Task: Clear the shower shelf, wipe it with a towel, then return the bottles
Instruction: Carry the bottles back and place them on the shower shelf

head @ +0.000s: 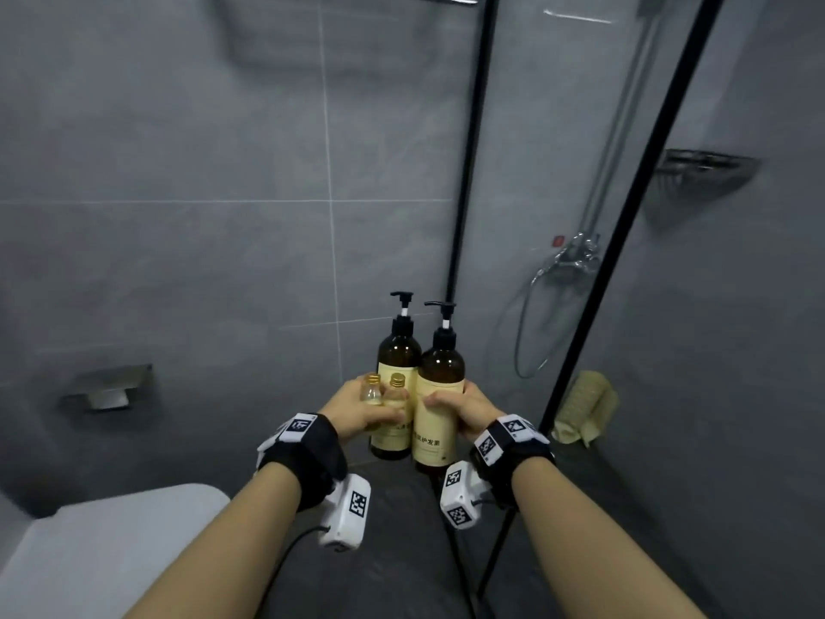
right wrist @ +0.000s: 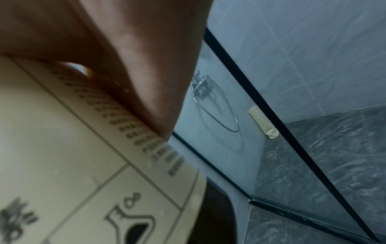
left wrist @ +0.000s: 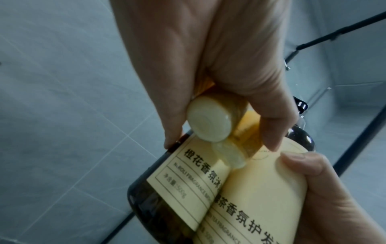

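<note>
- Four bottles are held in front of the person, above the dark floor (head: pixel 402 529), all upright in the head view.
- The left hand (head: pixel 357 406) makes its grip around three of them: the left pump bottle (head: pixel 398 373), brown with a cream label, and the two small bottles (head: pixel 384 390) with gold caps, which are pressed against its front.
- In the left wrist view the fingers (left wrist: pixel 271 118) curl over the small bottles (left wrist: pixel 219 125), and their pale round bottoms face the camera.
- The right hand (head: pixel 468 408) has its grip closed around the right pump bottle (head: pixel 439 395); the thumb lies across the cream label.
- The two pump bottles touch each other side by side, and the right one is a little nearer to the person.
- In the right wrist view the label of the right pump bottle (right wrist: pixel 73 156) fills the left part, with the right hand (right wrist: pixel 125 57) wrapped over it.
- The shower shelf (head: pixel 705 169), a metal corner basket, is high on the wall inside the shower, well apart from the bottles, behind the glass panel with a black frame (head: pixel 625 216).
- A pale yellow towel (head: pixel 585 406) lies on the shower floor near the frame.
- The shower mixer (head: pixel 576 254) with its hose is on the wall below the shelf.
- A white toilet (head: pixel 102 551) is at the lower left, and a metal paper holder (head: pixel 109 388) is on the grey tile wall.
</note>
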